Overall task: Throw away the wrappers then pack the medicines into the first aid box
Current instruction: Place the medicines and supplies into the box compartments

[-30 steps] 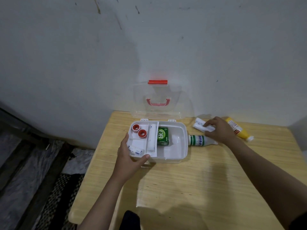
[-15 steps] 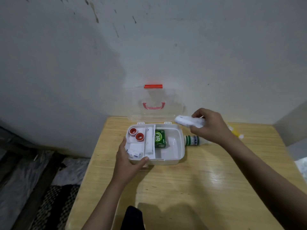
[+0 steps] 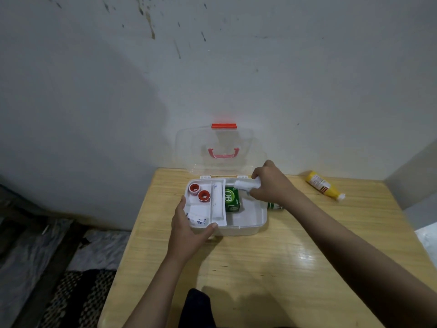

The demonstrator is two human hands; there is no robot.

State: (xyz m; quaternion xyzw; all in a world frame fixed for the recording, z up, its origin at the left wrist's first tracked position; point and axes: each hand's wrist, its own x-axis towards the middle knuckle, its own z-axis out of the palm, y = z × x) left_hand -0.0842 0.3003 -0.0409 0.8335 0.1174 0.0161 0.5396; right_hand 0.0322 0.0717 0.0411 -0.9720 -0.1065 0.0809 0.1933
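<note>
White plastic first aid box sits open on the pale wooden worktop, clear lid upright; left hand clamps its near-left corner; right hand grips a white rolled bandage over the far edge of the large compartment, above the green carton; yellow squeeze bottle lies well apart, right.
</note>
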